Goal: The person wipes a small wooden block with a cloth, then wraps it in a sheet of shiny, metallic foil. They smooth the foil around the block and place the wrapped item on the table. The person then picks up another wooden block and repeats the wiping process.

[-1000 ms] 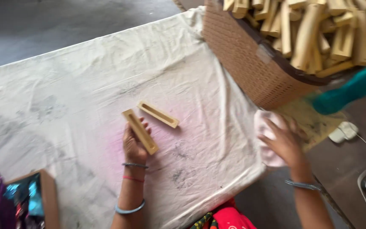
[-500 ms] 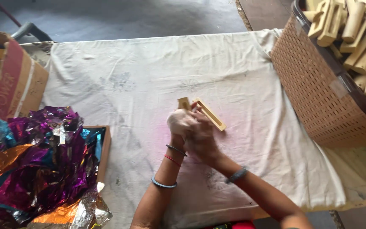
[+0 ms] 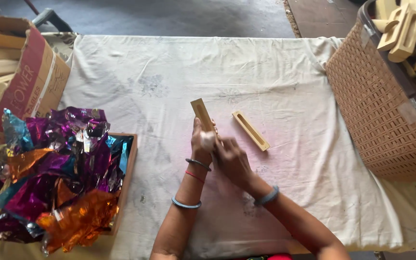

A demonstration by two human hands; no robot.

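Left hand [image 3: 203,142] clamped on wooden strip [image 3: 202,113], right hand [image 3: 230,160] touching, slotted strip [image 3: 250,130] just beside

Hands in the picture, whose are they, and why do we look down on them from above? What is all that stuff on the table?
The camera sits on a person's head, so you see what that person sees when looking down. Both hands are theirs. The left hand has its grip on a flat, pale wooden stick, held up off the table. The right hand is pressed close against the left; whether it holds something too is hard to tell. Just to the right lies a second wooden piece with a long groove in it. The table is covered by a white cloth with pinkish stains. On the left, a tray is heaped with shiny coloured foil, beside a cardboard box. On the right stands a brown basket full of more wooden pieces.
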